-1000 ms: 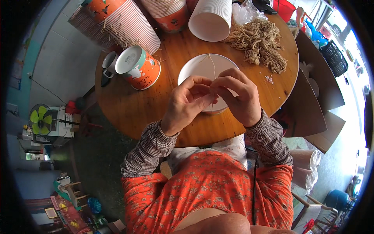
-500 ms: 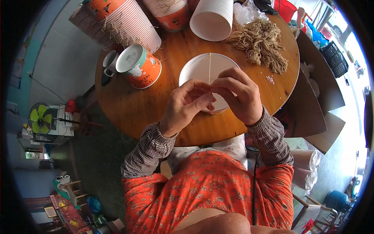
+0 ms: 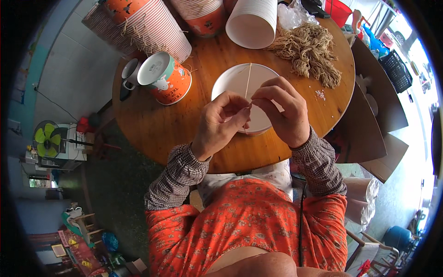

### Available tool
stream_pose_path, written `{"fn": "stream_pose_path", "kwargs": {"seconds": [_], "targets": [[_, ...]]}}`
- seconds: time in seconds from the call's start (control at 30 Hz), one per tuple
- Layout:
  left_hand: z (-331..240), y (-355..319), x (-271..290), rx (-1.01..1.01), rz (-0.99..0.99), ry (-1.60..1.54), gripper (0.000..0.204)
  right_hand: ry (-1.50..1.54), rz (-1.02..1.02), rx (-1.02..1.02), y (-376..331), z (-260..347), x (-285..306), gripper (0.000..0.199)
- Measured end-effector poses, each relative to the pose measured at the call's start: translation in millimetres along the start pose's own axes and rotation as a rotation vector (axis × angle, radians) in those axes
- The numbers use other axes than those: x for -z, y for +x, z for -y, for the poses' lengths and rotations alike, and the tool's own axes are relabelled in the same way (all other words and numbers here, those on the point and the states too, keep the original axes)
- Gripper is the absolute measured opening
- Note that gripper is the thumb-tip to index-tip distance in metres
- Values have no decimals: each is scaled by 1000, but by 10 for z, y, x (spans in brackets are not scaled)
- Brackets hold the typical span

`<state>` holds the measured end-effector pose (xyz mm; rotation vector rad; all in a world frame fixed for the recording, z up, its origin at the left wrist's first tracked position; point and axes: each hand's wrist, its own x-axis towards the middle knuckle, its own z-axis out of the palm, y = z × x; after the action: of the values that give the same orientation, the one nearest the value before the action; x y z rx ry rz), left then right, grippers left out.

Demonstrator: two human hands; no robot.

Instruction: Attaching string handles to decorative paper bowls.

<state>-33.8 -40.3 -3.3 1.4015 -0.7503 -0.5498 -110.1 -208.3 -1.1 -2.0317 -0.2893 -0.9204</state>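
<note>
A white paper cup (image 3: 233,79) stands mouth-up on the round wooden table (image 3: 152,124), with a thin beige string (image 3: 248,78) stretched straight across its opening. Over the cup's near rim, my left hand (image 3: 220,123) and my right hand (image 3: 282,112) meet fingertip to fingertip, both pinching the near end of that string. The near rim of the cup is hidden under my fingers.
A heap of cut beige strings (image 3: 307,51) lies at the table's far right. An orange cup (image 3: 164,78) and a small mug (image 3: 131,71) sit at the left. Stacks of paper cups (image 3: 154,27) and a white stack (image 3: 254,21) lie behind. An open cardboard box (image 3: 369,115) stands to the right.
My hands have stayed over the cup; the fingers have shifted slightly on the string's end. Nothing else on the table has moved.
</note>
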Motion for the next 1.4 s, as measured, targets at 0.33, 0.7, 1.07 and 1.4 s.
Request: {"fn": "stream_pose_path", "kwargs": {"seconds": [0.33,0.7,1.07,1.4], "targets": [[24,48,28,-90,56,118,16,17,13,22,7,14,-11,13],[-2,4,-20,-49,16,-72,18,48,1,39,16,2,-56,14],[1,-54,-3,-88,-26,-8,12,320,57,-316,0,-33,-83,10],[34,-118,86,-74,-134,126,14,64,236,-105,27,-13,48,9]]}}
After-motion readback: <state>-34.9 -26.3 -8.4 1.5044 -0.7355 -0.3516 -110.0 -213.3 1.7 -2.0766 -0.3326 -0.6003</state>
